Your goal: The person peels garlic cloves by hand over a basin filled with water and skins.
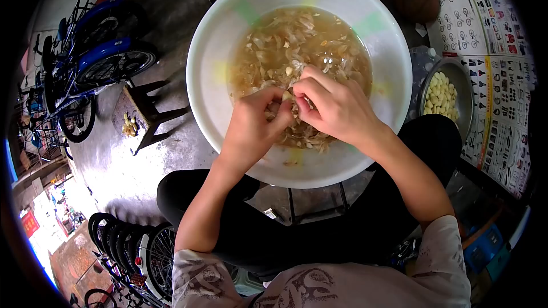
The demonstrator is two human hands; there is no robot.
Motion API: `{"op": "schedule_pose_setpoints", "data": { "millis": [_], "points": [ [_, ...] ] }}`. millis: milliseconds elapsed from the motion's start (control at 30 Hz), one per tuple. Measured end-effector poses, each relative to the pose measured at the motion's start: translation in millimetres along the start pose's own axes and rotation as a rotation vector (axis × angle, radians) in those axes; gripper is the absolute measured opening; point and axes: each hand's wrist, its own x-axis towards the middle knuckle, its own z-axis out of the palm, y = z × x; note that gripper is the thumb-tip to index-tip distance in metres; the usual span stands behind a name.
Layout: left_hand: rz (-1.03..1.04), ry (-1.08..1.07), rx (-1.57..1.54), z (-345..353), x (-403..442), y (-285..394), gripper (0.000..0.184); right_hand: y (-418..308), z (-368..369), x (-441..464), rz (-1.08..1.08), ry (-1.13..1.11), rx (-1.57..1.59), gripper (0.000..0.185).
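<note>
Both hands meet over a large white basin (394, 63) that holds cloudy water with many papery garlic skins (285, 40) floating in it. Between the fingertips is a pale garlic clove (287, 96), partly hidden by the fingers. My left hand (253, 122) pinches it from the left with thumb and forefinger. My right hand (338, 105) has its fingers curled and its tips against the clove from the other side. Just beyond the fingertips, another clove (289, 71) lies among the skins. Whatever is under the hands is hidden.
On the right, a metal bowl (467, 94) contains peeled garlic cloves (440, 94), near a wall sheet of printed pictures (502, 97). At left stands a small dark stool (149, 108), with some garlic (130, 125) beside it. Blue bicycles (108, 60) and several tyres (123, 245) stand farther left.
</note>
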Motion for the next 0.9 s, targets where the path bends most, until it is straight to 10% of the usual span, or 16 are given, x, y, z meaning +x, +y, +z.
{"op": "schedule_pose_setpoints", "data": {
  "millis": [300,633,900],
  "points": [
    [0.081,-0.072,0.064,-14,1,6,0.015,4,-8,3,0.072,0.036,0.123,0.023],
    [-0.359,-0.258,-0.363,-33,7,20,0.028,18,-18,2,0.603,-0.368,0.727,0.010],
    [-0.443,-0.242,-0.807,-35,10,8,0.024,4,21,-3,0.334,-0.537,-0.132,0.012]
  ]
}}
